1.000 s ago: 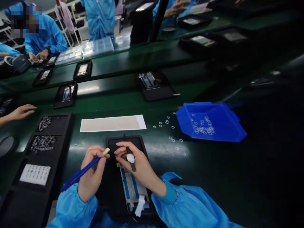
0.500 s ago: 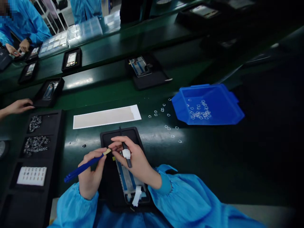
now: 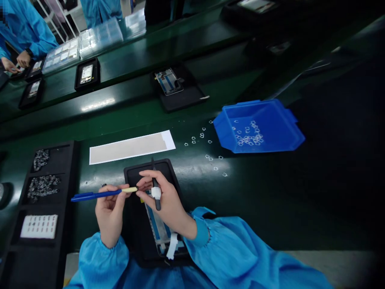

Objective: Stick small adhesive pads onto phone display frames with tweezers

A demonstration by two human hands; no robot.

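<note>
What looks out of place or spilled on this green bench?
Small white parts lie scattered on the bench left of the blue bin, which holds more of the same. They look spilled. Nothing else stands out.

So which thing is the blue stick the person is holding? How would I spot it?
Find the black tray on the green bench right in front of the person. Just over its left edge, the left hand holds a thin blue stick lying almost flat. It is the only long blue tool, with a pale yellowish tip pointing at the right hand, which holds a black tool.
</note>
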